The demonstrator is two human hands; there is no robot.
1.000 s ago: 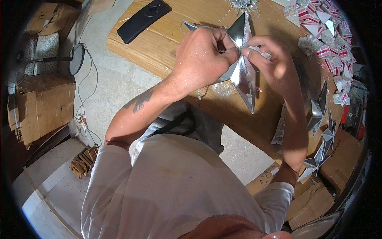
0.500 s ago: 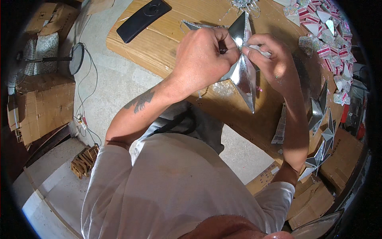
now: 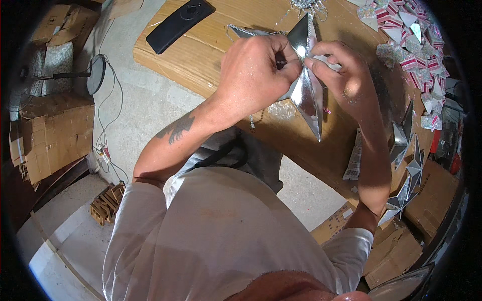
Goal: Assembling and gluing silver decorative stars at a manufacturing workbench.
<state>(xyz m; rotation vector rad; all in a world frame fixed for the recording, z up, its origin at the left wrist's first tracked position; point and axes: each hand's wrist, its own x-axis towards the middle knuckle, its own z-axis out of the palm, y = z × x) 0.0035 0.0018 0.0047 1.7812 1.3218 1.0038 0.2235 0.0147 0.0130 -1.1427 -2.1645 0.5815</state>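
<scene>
A shiny silver star (image 3: 310, 103) with folded, faceted points is held over the cardboard-topped table. My left hand (image 3: 261, 70) pinches it near the middle, thumb and forefinger closed together. From the other side my right hand (image 3: 344, 75) grips the star close to the same spot, thumb and forefinger nearly meeting the left ones. White shows between the right fingers, perhaps part of the star; I cannot tell. Below the star lies a small clear crinkled piece (image 3: 282, 110). Behind it sits a silver tinsel-like ornament (image 3: 307, 4).
A black phone (image 3: 181, 25) lies on the table (image 3: 196, 65) at the far left. Many glittery pink-and-white pieces (image 3: 414, 47) are heaped at the far right. More silver stars (image 3: 409, 170) stand along the right edge, near a white tube (image 3: 353, 158). Cardboard boxes (image 3: 57, 135) and a fan (image 3: 95, 74) are at left.
Both hands stay on the star in nearly the same pose. The star and the hands have shifted only very slightly.
</scene>
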